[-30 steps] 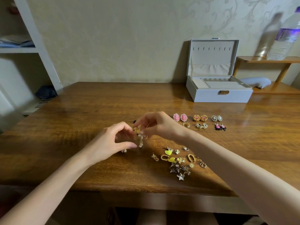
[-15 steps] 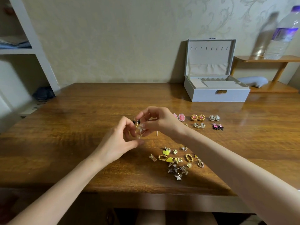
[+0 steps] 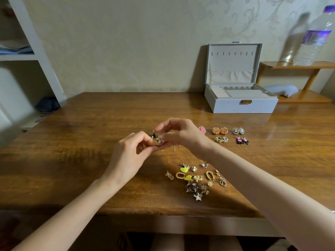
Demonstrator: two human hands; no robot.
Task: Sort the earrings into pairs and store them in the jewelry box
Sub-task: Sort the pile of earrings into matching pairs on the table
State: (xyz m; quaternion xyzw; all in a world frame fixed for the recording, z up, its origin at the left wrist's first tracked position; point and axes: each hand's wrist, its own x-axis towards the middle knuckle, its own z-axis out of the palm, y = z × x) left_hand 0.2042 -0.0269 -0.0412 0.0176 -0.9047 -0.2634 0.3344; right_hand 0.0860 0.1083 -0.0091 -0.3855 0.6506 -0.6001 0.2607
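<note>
My left hand (image 3: pixel 129 156) and my right hand (image 3: pixel 178 135) meet above the middle of the wooden table (image 3: pixel 81 142). Between their fingertips they pinch a small white-petalled, gold and black earring (image 3: pixel 158 140). A loose heap of unsorted earrings (image 3: pixel 196 179) lies nearer to me, with yellow hearts, gold ovals and silver stars. Paired earrings (image 3: pixel 229 134) lie in rows behind my right wrist: pink, gold-rimmed, grey ovals, black-pink ones. The grey jewelry box (image 3: pixel 241 105) stands open at the back right.
A wooden shelf (image 3: pixel 297 65) at the right back carries a water bottle (image 3: pixel 314 38). A grey curved object (image 3: pixel 282 89) lies under it. White shelving (image 3: pixel 27 57) stands to the left. Two thin gold pins (image 3: pixel 176 147) lie under my right hand.
Both hands have risen slightly and drawn closer together. The dangling earring held a second ago is now gathered between both hands' fingertips.
</note>
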